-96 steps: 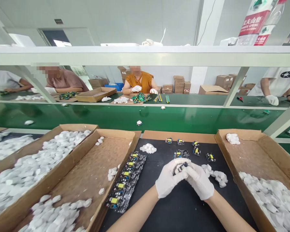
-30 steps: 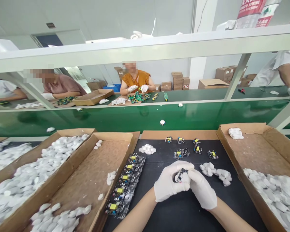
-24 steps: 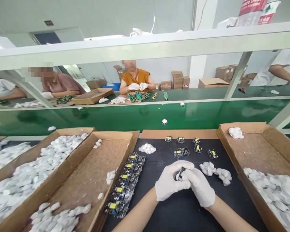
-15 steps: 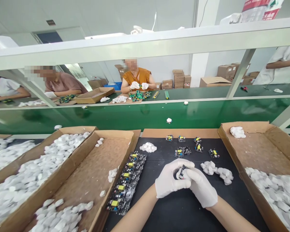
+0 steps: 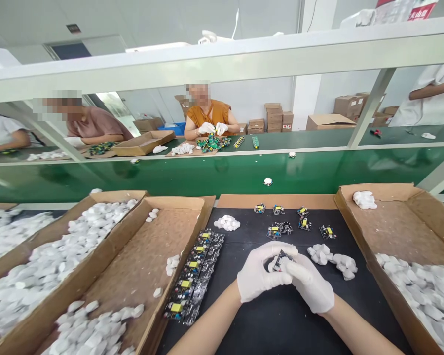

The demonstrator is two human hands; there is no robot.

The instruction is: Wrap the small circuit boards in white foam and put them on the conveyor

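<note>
Both hands wear white gloves and meet over the black mat (image 5: 259,320). Between them is a small circuit board (image 5: 280,260) with a white lump against it. My left hand (image 5: 261,271) curls its thumb and fingers around the board from the left. My right hand (image 5: 311,281) presses its fingers on it from the right; part of the board is hidden by the fingers. Beyond the hands lie several loose circuit boards with yellow parts (image 5: 275,230). White lumps (image 5: 320,254) sit right of my right hand, and a joined strip of boards (image 5: 193,276) lies to the left.
Cardboard trays of white lumps (image 5: 96,325) stand at the left, and another tray (image 5: 355,236) at the right. A small white pile (image 5: 227,223) rests on the mat. Behind runs a green conveyor belt (image 5: 229,178) below a metal frame (image 5: 222,66). Co-workers (image 5: 210,116) sit across.
The board in my hands has tilted slightly while both hands stay in nearly the same place. On the belt, the small boards with white lumps have shifted to the right.
</note>
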